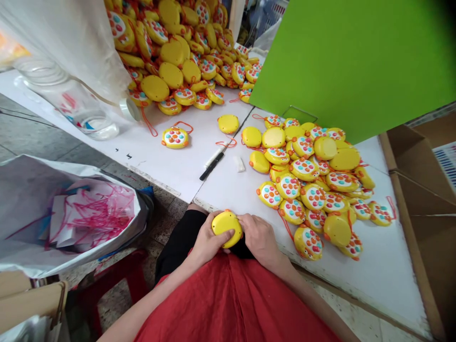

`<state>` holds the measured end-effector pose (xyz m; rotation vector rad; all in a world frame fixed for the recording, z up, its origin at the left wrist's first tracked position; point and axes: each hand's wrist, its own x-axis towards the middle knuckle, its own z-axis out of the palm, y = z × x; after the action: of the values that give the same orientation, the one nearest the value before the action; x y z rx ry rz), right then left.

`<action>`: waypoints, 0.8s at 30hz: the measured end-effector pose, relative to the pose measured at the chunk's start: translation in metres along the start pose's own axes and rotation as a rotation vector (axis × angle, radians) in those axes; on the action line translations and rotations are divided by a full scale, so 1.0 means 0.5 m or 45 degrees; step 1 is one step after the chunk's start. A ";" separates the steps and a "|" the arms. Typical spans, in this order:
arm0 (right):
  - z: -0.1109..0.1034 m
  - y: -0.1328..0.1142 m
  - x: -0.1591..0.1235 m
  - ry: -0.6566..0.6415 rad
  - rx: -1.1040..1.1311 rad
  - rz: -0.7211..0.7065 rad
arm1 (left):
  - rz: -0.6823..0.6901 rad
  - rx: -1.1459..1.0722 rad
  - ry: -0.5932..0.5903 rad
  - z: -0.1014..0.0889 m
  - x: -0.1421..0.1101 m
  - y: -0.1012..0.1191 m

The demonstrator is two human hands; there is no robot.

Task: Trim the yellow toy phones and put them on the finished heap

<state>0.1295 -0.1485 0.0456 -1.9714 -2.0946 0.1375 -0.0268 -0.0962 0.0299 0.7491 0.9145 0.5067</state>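
Note:
My left hand (210, 242) is closed round a yellow oval button toy (223, 222), thumb across its plain back with small screw holes. The toy is held over my lap, just off the table's front edge. At its right rim my right hand (260, 237) makes a pinch. What lies between those fingertips is too small to make out. To the right is a pile of similar toys (304, 168), some showing a white face with coloured buttons, several with orange cord loops. Two single toys lie apart: one button side up (175, 137), one back side up (228, 123).
A large heap of toys (173, 50) fills the back of the white table (384, 266). A black-and-white pen-like tool (213, 164) lies near a small white piece (239, 164). A clear jar (71, 102), a bag of pink cords (107, 213), a green panel (356, 61) and cardboard boxes (420, 190) surround it.

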 end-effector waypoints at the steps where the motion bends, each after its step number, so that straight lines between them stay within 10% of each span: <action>1: 0.001 0.000 0.000 0.003 -0.012 0.012 | -0.001 -0.003 -0.001 0.000 0.000 0.001; 24: -0.001 0.005 0.002 -0.002 -0.039 -0.053 | -0.008 -0.020 -0.016 -0.001 -0.001 0.000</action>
<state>0.1319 -0.1472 0.0456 -1.9439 -2.1500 0.0992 -0.0273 -0.0965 0.0299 0.7341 0.8996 0.5028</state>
